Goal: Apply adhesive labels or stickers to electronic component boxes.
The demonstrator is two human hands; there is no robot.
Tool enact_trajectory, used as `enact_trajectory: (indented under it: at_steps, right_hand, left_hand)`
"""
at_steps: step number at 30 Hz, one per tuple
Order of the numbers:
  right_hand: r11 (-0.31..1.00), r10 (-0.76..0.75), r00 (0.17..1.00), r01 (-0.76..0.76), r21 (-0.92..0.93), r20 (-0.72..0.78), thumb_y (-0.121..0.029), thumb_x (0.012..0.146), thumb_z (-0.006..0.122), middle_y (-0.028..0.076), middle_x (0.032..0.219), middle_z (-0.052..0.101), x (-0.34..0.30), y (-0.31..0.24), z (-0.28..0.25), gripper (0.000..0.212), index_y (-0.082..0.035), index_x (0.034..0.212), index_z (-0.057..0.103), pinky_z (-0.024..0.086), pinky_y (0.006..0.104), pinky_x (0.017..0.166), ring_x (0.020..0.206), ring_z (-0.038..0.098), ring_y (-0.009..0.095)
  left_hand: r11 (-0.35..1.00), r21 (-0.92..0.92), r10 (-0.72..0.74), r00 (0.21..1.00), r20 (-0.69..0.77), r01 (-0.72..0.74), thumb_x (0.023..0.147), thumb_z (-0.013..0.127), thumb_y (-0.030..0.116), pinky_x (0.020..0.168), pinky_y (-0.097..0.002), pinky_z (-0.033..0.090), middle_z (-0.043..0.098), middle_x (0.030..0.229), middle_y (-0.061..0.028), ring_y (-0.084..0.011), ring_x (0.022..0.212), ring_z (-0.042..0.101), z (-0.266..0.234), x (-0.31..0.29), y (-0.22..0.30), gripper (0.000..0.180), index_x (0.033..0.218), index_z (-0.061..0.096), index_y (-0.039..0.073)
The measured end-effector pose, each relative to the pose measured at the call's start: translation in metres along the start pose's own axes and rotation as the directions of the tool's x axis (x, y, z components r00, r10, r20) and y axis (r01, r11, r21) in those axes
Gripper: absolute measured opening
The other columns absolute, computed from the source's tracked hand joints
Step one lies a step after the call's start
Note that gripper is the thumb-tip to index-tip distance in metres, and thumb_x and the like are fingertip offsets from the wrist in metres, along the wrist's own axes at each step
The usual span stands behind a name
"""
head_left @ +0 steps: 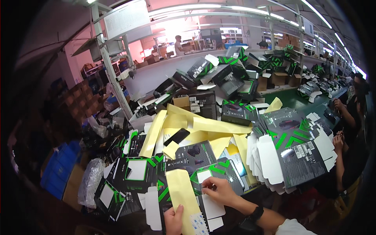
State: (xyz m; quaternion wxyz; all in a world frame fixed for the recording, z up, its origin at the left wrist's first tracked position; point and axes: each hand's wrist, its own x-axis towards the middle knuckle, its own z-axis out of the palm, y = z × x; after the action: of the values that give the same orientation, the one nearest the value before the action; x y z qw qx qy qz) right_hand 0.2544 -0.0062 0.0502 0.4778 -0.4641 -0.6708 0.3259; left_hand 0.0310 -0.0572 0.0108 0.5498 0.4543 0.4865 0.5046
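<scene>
My left hand point(173, 221) is closed on the lower left edge of a long yellow paper strip point(181, 190), thumb on top. Blue and white patches cover the strip's lower end. Just right of the strip, my right hand point(220, 192) has its fingers curled together in a pinch; whether anything small is between them I cannot make out. Beneath both hands lie flattened black and green printed boxes point(194, 153) with white flaps. More yellow sheets point(219, 124) lie loosely heaped beyond them, with a small black flat piece point(177, 136) on top.
A thick stack of flattened boxes point(301, 164) stands at the right. Folded black and green boxes point(229, 80) pile up at the back. Bubble wrap point(92, 182) and a blue crate point(60, 170) are at the left. Another person's hands point(338, 139) show at the far right.
</scene>
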Motion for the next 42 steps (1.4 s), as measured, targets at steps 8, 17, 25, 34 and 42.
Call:
enact_trajectory:
  at_steps: [8, 17, 25, 34, 42]
  right_hand:
    - [0.986, 0.074, 0.995, -0.062, -0.157, 0.072, -0.013, 0.082, 0.068, 0.012, 0.087, 0.067, 0.01, 0.02, 0.009, 0.02, -0.003, 0.099, 0.064, 0.053, 0.0355, 0.069, 0.077, 0.066, 0.026]
    - [0.905, -0.002, 1.0, 0.001, -0.426, -0.001, -0.017, 0.084, 0.067, 0.02, 0.112, 0.056, 0.018, 0.012, 0.014, 0.051, -0.004, 0.129, 0.046, 0.049, 0.0438, 0.082, 0.098, 0.058, 0.04]
    - [0.923, -0.063, 0.996, 0.082, -0.377, 0.063, -0.012, 0.083, 0.064, 0.017, 0.103, 0.058, 0.019, 0.026, 0.017, 0.019, 0.0, 0.097, 0.064, 0.049, 0.0425, 0.08, 0.092, 0.06, 0.037]
    - [0.942, -0.087, 0.995, 0.065, -0.33, -0.053, -0.007, 0.083, 0.062, 0.016, 0.094, 0.059, 0.019, 0.031, 0.023, 0.007, -0.001, 0.087, 0.06, 0.048, 0.0434, 0.074, 0.087, 0.059, 0.037]
    - [0.993, -0.12, 0.987, 0.12, 0.003, 0.104, -0.003, 0.086, 0.06, 0.011, 0.089, 0.059, -0.017, 0.0, -0.011, 0.007, -0.001, 0.091, 0.056, 0.05, 0.0334, 0.072, 0.082, 0.062, 0.026]
  left_hand:
    - [0.996, 0.081, -0.03, 0.999, -0.024, 0.032, 0.094, 0.056, 0.015, 0.065, -0.0266, 0.045, 0.065, 0.085, -0.0032, -0.0104, 0.073, 0.056, 0.002, 0.01, -0.006, 0.025, 0.096, 0.065, -0.009]
    - [0.996, 0.077, -0.042, 0.999, -0.021, 0.044, 0.095, 0.056, 0.015, 0.071, -0.0291, 0.048, 0.067, 0.091, -0.0076, -0.015, 0.08, 0.06, 0.0, 0.007, -0.012, 0.026, 0.101, 0.065, -0.009]
    - [0.997, 0.07, -0.016, 1.0, 0.009, 0.016, 0.095, 0.057, 0.016, 0.073, -0.0299, 0.048, 0.067, 0.095, -0.0092, -0.0161, 0.082, 0.061, -0.001, 0.007, -0.008, 0.028, 0.103, 0.064, -0.01]
    - [0.996, 0.086, -0.001, 1.0, 0.007, 0.0, 0.094, 0.055, 0.015, 0.072, -0.0286, 0.048, 0.067, 0.093, -0.0091, -0.0162, 0.082, 0.061, 0.01, 0.011, 0.0, 0.027, 0.103, 0.064, -0.009]
    - [0.984, -0.124, -0.129, 0.991, -0.027, 0.125, 0.097, 0.052, 0.017, 0.079, -0.0308, 0.048, 0.066, 0.102, -0.009, -0.0166, 0.089, 0.06, 0.0, 0.018, -0.004, 0.029, 0.108, 0.063, -0.008]
